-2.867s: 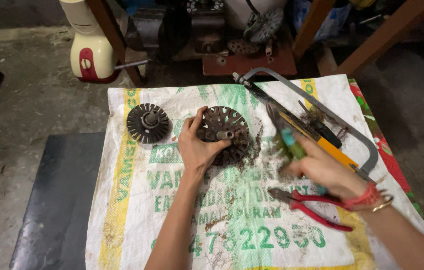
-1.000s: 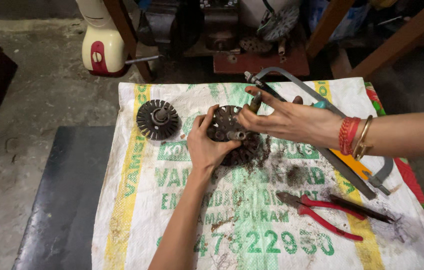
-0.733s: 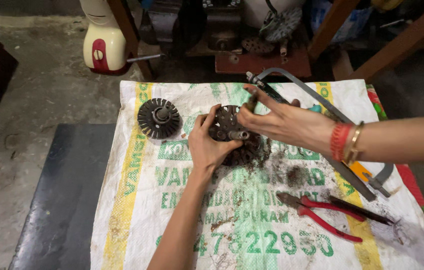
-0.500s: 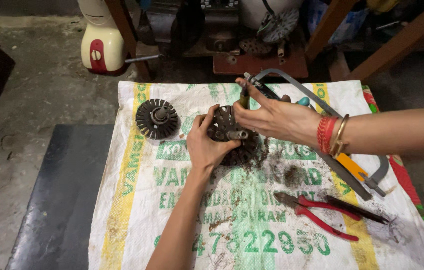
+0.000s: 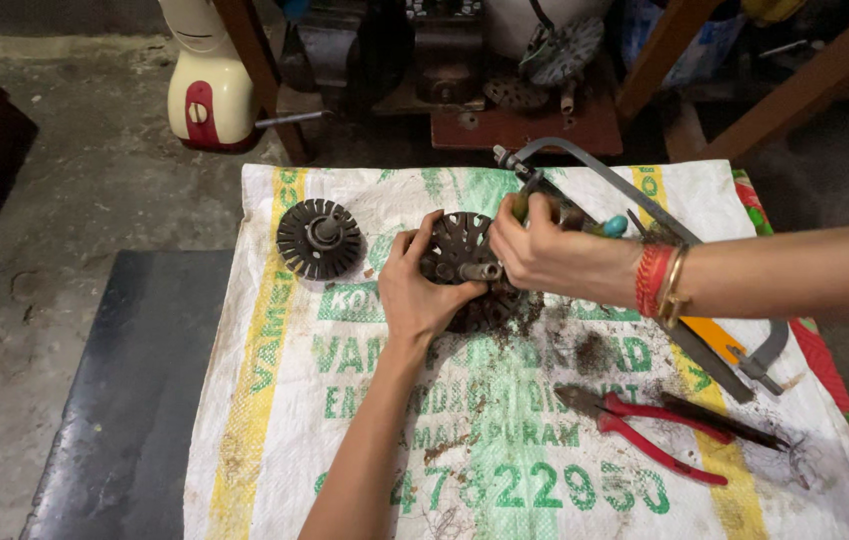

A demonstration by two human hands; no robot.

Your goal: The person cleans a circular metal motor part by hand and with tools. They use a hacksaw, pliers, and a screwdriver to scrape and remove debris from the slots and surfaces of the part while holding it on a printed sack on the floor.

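Note:
My left hand point(image 5: 416, 290) grips the left edge of a dirty dark motor part point(image 5: 466, 262) with a slotted round face and a short metal shaft, standing on a white woven sack point(image 5: 504, 430). Gripped in my right hand point(image 5: 544, 255) is a green-handled screwdriver point(image 5: 606, 226), held at the top right of the motor part; its tip is hidden behind my fingers. Dark grime lies scattered on the sack just right of the part.
A black finned round fan disc point(image 5: 318, 238) lies left of the part. A hacksaw point(image 5: 634, 200) with an orange piece lies at the right, red-handled pliers point(image 5: 649, 425) below it. A dark mat point(image 5: 134, 400) borders the sack; a cream-and-red appliance point(image 5: 206, 90) stands behind.
My right hand came over from the pliers side with the green-handled tool and settled against the motor part's top right. My left hand has stayed on the part.

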